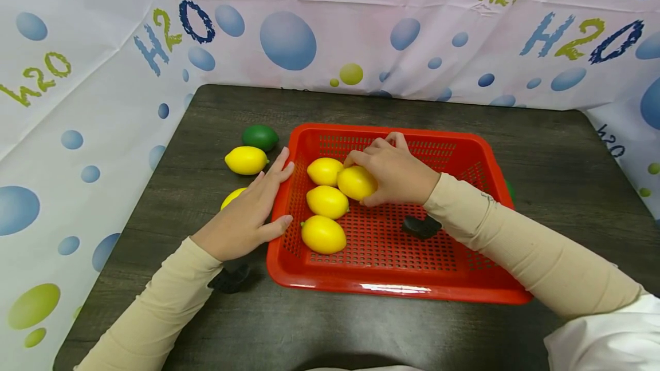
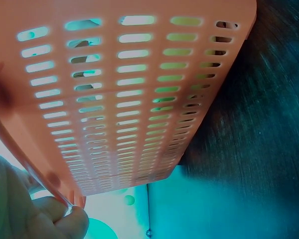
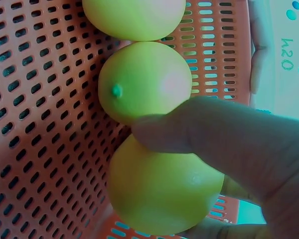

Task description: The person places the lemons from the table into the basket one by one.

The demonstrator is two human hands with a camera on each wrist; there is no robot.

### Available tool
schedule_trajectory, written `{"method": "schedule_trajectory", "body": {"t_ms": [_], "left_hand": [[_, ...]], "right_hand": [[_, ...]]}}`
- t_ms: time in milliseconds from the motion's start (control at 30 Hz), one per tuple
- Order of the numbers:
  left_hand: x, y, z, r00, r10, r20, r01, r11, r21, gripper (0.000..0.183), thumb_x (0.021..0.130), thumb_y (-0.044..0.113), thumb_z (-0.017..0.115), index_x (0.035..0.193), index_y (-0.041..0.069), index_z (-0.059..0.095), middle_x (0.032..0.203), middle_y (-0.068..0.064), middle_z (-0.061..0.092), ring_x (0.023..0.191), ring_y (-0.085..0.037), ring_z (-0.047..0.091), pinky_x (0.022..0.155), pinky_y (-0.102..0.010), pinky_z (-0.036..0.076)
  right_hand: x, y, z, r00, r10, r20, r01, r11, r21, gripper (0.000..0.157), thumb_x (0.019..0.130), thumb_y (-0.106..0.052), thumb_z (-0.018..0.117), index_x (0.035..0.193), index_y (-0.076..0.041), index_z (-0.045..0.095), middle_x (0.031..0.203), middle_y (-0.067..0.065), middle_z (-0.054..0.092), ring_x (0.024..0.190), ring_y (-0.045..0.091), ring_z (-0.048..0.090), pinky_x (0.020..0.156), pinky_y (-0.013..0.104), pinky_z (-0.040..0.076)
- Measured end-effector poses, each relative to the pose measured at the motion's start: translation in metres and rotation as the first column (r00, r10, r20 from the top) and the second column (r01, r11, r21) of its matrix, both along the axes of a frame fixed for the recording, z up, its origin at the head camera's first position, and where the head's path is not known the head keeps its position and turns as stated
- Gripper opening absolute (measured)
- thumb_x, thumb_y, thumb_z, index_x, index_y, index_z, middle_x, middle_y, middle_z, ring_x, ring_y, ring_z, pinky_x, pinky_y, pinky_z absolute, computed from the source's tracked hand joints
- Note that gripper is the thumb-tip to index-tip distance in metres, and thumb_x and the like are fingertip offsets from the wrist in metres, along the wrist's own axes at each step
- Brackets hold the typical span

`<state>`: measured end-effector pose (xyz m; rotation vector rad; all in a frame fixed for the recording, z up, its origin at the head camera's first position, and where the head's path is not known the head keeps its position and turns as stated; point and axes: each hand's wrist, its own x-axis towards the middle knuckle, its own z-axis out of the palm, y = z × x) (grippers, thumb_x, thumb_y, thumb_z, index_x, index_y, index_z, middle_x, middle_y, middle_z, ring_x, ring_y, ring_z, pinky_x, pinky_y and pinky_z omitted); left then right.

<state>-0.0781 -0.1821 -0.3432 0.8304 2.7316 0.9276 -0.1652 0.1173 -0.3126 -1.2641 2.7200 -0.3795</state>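
Observation:
My right hand grips a yellow lemon inside the red plastic basket, the thumb and fingers around its sides. Three more lemons lie in a column along the basket's left side; the middle one also shows in the right wrist view, just beyond the thumb. My left hand rests against the basket's left rim with its fingers straight. From the left wrist, the slotted outer wall of the basket fills much of the view, with the fingertips at its rim.
Left of the basket lie a green lime-like fruit, a lemon and another lemon partly hidden by the left hand. A bit of something green shows past the basket's right edge. A printed cloth hangs behind the dark table.

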Motion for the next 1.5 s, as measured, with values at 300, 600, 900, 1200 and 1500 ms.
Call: {"method": "schedule_trajectory", "body": {"t_ms": [300, 600, 900, 1200, 1500], "left_hand": [[0.001, 0.0, 0.001, 1.0, 0.001, -0.001, -0.001, 1.0, 0.003, 0.083, 0.1, 0.027, 0.056, 0.166, 0.007, 0.009, 0.173, 0.002, -0.01, 0.158, -0.022, 0.005, 0.125, -0.057, 0.01], [0.001, 0.0, 0.0, 1.0, 0.003, -0.001, -0.003, 1.0, 0.002, 0.083, 0.1, 0.026, 0.056, 0.166, 0.007, 0.009, 0.172, 0.002, -0.01, 0.158, -0.022, 0.006, 0.125, -0.058, 0.011], [0.001, 0.0, 0.0, 1.0, 0.0, 0.005, 0.0, 1.0, 0.011, 0.082, 0.1, 0.026, 0.056, 0.166, 0.007, 0.01, 0.172, 0.002, -0.01, 0.158, -0.022, 0.006, 0.125, -0.058, 0.01], [0.002, -0.001, 0.0, 1.0, 0.004, 0.003, -0.004, 1.0, 0.007, 0.082, 0.101, 0.027, 0.056, 0.166, 0.008, 0.009, 0.172, 0.002, -0.01, 0.158, -0.022, 0.007, 0.125, -0.057, 0.011], [0.002, 0.0, 0.001, 1.0, 0.007, 0.007, -0.007, 1.0, 0.003, 0.083, 0.101, 0.027, 0.056, 0.166, 0.007, 0.009, 0.172, 0.002, -0.01, 0.158, -0.022, 0.006, 0.125, -0.057, 0.01]], "right_hand": [[0.001, -0.001, -0.004, 1.0, 0.019, 0.023, -0.019, 1.0, 0.023, 0.06, 0.073, -0.028, 0.094, 0.125, -0.017, 0.066, 0.114, 0.006, 0.074, 0.1, 0.031, 0.054, 0.094, 0.056, 0.025], [0.002, -0.004, -0.009, 0.999, 0.013, 0.032, -0.016, 0.996, 0.093, 0.061, 0.07, -0.031, 0.095, 0.124, -0.019, 0.068, 0.11, 0.005, 0.073, 0.101, 0.031, 0.054, 0.099, 0.058, 0.024], [0.003, -0.005, -0.013, 0.999, 0.036, 0.013, -0.037, 0.99, 0.138, 0.063, 0.072, -0.033, 0.094, 0.128, -0.019, 0.067, 0.116, 0.005, 0.073, 0.103, 0.031, 0.055, 0.101, 0.061, 0.023], [0.003, -0.006, -0.012, 0.999, 0.04, 0.023, -0.043, 0.989, 0.139, 0.063, 0.074, -0.032, 0.094, 0.129, -0.017, 0.066, 0.118, 0.008, 0.071, 0.106, 0.033, 0.056, 0.1, 0.061, 0.025], [-0.001, 0.001, -0.001, 1.0, 0.021, 0.01, -0.022, 0.996, 0.082, 0.067, 0.074, -0.033, 0.094, 0.132, -0.013, 0.065, 0.115, 0.007, 0.071, 0.101, 0.03, 0.054, 0.097, 0.058, 0.025]]}}
